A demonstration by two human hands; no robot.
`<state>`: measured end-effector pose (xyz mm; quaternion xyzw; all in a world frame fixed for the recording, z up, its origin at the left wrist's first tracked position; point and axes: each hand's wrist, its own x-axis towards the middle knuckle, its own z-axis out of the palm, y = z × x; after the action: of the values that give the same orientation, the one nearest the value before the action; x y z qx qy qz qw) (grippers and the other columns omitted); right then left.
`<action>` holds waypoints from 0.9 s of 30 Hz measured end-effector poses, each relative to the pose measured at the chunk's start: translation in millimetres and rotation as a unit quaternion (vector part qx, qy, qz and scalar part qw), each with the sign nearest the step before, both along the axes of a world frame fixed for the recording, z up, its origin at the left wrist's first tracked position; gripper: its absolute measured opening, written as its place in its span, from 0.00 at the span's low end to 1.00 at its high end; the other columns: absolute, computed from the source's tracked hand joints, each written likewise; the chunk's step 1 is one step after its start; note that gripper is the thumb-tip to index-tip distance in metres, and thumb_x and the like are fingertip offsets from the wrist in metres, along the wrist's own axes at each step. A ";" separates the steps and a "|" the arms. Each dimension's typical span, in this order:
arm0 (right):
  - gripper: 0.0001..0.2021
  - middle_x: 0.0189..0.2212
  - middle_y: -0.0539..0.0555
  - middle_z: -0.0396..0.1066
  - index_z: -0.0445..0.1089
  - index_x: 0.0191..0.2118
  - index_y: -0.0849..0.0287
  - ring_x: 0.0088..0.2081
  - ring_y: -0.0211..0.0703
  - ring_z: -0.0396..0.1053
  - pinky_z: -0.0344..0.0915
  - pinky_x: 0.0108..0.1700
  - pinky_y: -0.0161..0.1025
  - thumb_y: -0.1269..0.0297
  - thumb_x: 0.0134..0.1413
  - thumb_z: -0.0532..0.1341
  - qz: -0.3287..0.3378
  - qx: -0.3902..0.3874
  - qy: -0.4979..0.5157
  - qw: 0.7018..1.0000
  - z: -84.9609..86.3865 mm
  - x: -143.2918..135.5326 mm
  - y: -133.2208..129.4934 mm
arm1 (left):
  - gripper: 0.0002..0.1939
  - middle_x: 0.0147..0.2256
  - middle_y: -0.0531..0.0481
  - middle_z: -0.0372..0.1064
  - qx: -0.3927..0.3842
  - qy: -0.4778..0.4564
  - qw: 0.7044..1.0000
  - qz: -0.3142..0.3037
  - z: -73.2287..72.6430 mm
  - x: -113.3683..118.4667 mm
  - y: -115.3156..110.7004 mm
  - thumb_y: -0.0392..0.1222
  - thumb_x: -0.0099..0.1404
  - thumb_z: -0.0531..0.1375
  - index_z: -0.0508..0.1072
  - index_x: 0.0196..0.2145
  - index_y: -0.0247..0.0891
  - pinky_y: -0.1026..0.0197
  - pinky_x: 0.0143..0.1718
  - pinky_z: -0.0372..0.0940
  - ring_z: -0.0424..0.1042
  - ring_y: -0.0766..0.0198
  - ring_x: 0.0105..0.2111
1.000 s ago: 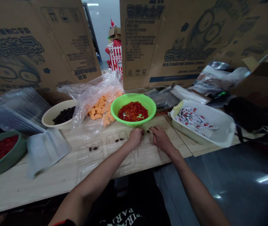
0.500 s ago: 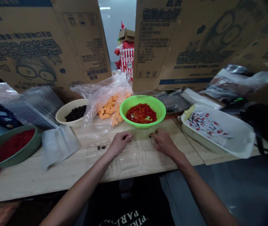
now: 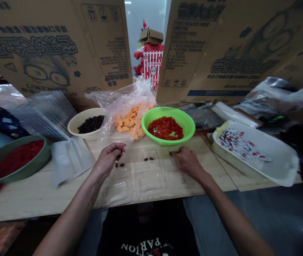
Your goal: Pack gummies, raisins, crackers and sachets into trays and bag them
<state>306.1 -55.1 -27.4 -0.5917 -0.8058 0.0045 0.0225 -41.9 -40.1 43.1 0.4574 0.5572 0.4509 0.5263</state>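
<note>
A clear plastic tray point(image 3: 133, 179) with several compartments lies before me, flat on the table. Two small dark pieces point(image 3: 119, 165), like dried fruit, sit in its upper left compartment, and two more dark pieces point(image 3: 148, 159) rest in the one beside it. Above the tray's left part my left hand point(image 3: 108, 156) is closed, with something dark showing under its fingers. My right hand point(image 3: 190, 161) pinches a dark piece at its fingertips over the tray's right side, just below the green bowl point(image 3: 168, 142).
Red-orange bits fill the green bowl. To its left are a bag of orange pieces point(image 3: 130, 122) and a cream bowl point(image 3: 72, 125) of dark pieces. A grey-green bowl point(image 3: 31, 170), a white basket point(image 3: 276, 151) of small sachets, and clear plastic sleeves point(image 3: 72, 156) flank the tray.
My left hand has moved left from the tray's middle compartment, where two dark pieces now show. The right hand stays nearly in place, still pinching. The view has shifted slightly.
</note>
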 end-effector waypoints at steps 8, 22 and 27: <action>0.24 0.54 0.65 0.67 0.71 0.56 0.60 0.52 0.56 0.63 0.58 0.49 0.47 0.78 0.53 0.56 0.014 0.005 0.020 1.000 1.4 -5.2 -1.5 | 0.13 0.30 0.52 0.70 -0.030 0.031 0.989 -0.143 -26.4 70.5 -6.7 0.31 0.54 0.57 0.77 0.36 0.35 0.65 0.30 0.58 0.66 0.67 0.29; 0.20 0.45 0.60 0.72 0.72 0.53 0.61 0.46 0.48 0.70 0.67 0.50 0.43 0.74 0.59 0.51 -0.081 0.170 0.317 0.929 56.5 45.7 8.0 | 0.11 0.29 0.50 0.72 -0.075 -0.171 0.982 -0.025 -8.3 62.0 15.7 0.30 0.51 0.66 0.77 0.35 0.31 0.70 0.23 0.59 0.67 0.72 0.24; 0.23 0.50 0.60 0.73 0.70 0.57 0.60 0.48 0.46 0.70 0.64 0.51 0.38 0.75 0.58 0.53 -0.031 0.055 0.161 0.985 90.6 25.2 98.7 | 0.08 0.27 0.49 0.71 0.099 -0.163 0.968 0.163 46.3 -43.5 78.3 0.25 0.54 0.61 0.75 0.33 0.31 0.72 0.25 0.64 0.69 0.70 0.26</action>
<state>331.3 43.7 63.2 -0.6056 -0.7720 0.0545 0.1851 -85.4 38.2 89.4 0.3304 0.4837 0.6521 0.4813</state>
